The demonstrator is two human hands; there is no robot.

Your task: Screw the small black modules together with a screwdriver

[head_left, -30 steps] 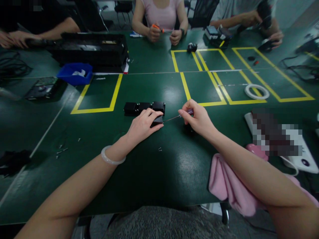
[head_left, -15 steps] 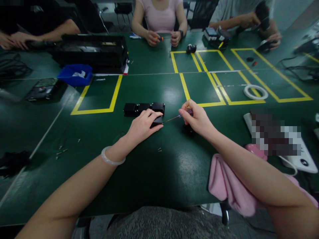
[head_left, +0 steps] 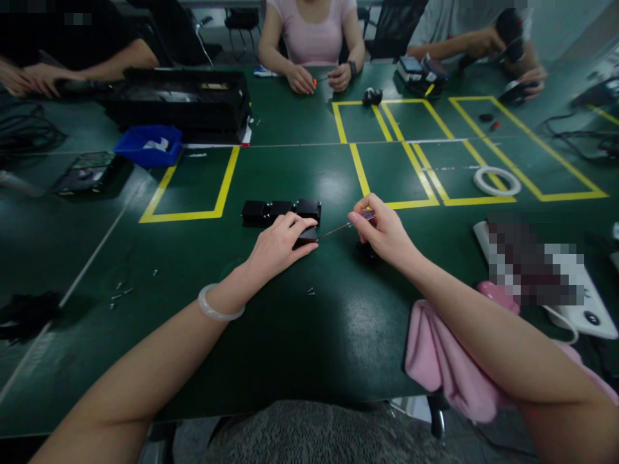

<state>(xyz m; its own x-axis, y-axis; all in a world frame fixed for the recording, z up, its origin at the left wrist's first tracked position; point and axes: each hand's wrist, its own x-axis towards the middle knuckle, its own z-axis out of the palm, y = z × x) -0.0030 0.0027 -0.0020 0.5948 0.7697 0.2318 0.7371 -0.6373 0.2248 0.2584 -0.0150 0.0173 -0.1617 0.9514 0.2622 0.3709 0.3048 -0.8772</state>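
Note:
My left hand (head_left: 280, 245) is closed on a small black block (head_left: 307, 237), thumb on the near side and fingers over the far side. My right hand (head_left: 380, 225) grips a screwdriver (head_left: 368, 214) by its handle. The thin shaft points left, and its tip meets the right end of the block. Just beyond my left fingers stands a row of black blocks (head_left: 280, 210) with small metal bits at the joints. A dark object (head_left: 366, 252) lies partly hidden under my right hand. Two small screws (head_left: 311, 291) lie nearer to me.
More loose screws (head_left: 120, 294) are scattered at left. A blue bin (head_left: 149, 147) and a long black case (head_left: 184, 103) stand at the back left. At right are a tape ring (head_left: 497, 181), a pink cloth (head_left: 442, 351) and a white box (head_left: 592, 309). People sit across the green table (head_left: 290, 361).
The whole view has shifted slightly. My hands, the block and the screwdriver keep nearly the same pose. Across the table, a person's hands have moved a little around a small orange-tipped object.

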